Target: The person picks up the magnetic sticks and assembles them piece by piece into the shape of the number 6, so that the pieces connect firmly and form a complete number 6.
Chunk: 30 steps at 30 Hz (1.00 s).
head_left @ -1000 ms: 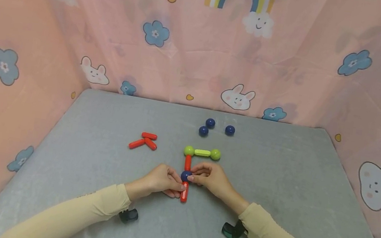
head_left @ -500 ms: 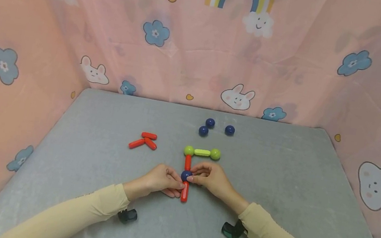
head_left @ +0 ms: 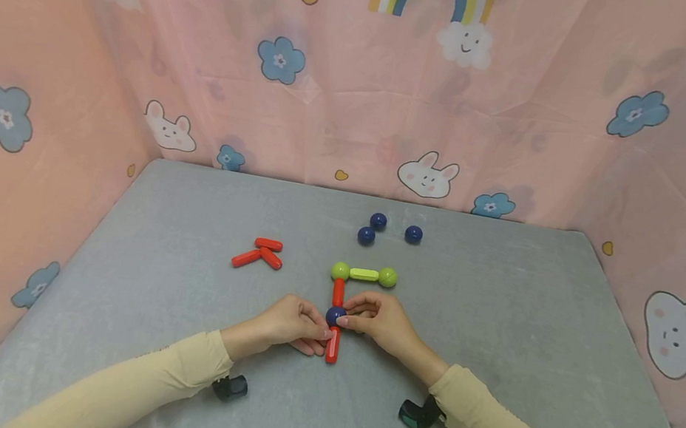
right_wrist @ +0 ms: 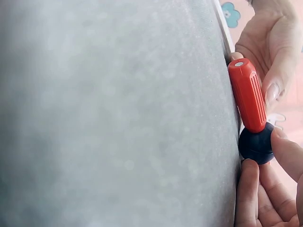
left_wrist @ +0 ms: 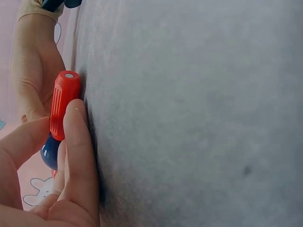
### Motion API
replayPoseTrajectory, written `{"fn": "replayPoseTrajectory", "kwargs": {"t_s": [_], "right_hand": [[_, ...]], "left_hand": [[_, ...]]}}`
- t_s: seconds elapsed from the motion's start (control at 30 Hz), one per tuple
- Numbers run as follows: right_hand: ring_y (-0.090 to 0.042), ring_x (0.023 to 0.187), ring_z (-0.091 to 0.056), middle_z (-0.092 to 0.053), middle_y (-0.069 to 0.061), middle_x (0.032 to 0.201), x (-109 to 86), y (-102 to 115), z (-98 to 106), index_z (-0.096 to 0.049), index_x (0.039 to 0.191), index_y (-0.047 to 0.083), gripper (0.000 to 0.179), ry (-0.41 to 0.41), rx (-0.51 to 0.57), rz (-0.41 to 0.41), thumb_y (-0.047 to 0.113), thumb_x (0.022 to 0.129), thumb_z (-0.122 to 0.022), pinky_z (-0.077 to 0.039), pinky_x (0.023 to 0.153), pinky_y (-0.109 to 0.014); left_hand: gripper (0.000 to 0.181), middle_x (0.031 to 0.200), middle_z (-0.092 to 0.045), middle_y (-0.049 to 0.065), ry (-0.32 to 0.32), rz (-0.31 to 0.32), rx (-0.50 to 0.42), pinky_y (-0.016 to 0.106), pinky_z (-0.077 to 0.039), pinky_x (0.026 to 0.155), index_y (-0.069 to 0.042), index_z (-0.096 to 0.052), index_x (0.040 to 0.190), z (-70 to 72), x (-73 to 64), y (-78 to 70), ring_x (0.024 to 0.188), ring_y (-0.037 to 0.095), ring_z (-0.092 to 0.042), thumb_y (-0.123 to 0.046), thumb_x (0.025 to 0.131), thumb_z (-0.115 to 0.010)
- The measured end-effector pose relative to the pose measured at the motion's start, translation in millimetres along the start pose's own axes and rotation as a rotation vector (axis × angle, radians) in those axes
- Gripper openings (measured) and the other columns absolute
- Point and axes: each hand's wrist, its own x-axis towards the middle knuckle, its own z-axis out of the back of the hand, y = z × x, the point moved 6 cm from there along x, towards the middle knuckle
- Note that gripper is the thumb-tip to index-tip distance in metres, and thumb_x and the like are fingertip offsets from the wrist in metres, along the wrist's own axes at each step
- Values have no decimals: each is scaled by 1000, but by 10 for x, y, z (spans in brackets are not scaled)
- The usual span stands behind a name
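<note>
My left hand [head_left: 293, 324] pinches the near red magnetic rod [head_left: 332, 347] between thumb and fingers; its free end with a small metal disc faces the left wrist view. Joined to that rod is a dark blue ball [right_wrist: 256, 144], which my right hand [head_left: 383, 321] pinches from the right side. Beyond the ball, a second red rod [head_left: 339, 292] runs away from me to a green ball [head_left: 341, 270]. From there a light green rod [head_left: 364, 275] reaches right to another green ball [head_left: 388, 277].
Three loose red rods [head_left: 267, 257] lie together to the left on the grey table [head_left: 180, 218]. Farther back are three blue balls, two side by side and one blue ball [head_left: 414, 234] apart to the right. A pink patterned curtain [head_left: 332, 115] surrounds the table's back and sides.
</note>
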Motion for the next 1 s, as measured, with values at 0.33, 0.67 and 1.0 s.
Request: {"fn": "replayPoseTrajectory", "kwargs": {"t_s": [0.33, 0.67, 1.0], "right_hand": [[-7, 69, -60, -73, -17, 99, 3, -12, -6, -69, 107, 0, 30, 3, -14, -14, 15, 84, -79, -48, 60, -22], [-8, 68, -60, -72, -23, 98, -149, 325, -2, -68, 107, -6, 27, 14, -9, -15, 9, 86, -75, -50, 62, -24], [-8, 67, -59, -72, -22, 98, -25, 70, 5, -69, 108, -4, 28, -1, 5, -11, 12, 86, -76, -51, 60, -24]], "left_hand": [[18, 77, -77, 12, 10, -1, 32, 25, -60, 61, 2, -74, 95, 8, 12, 21, 63, 8, -71, -15, 88, -74], [21, 78, -77, 10, 8, -17, 52, 27, -61, 62, 1, -77, 96, 0, 11, 21, 63, 9, -71, -17, 87, -76], [23, 78, -77, 9, -9, -22, 63, 26, -60, 60, -1, -76, 97, -9, 0, 23, 63, 9, -71, -20, 84, -79]]}}
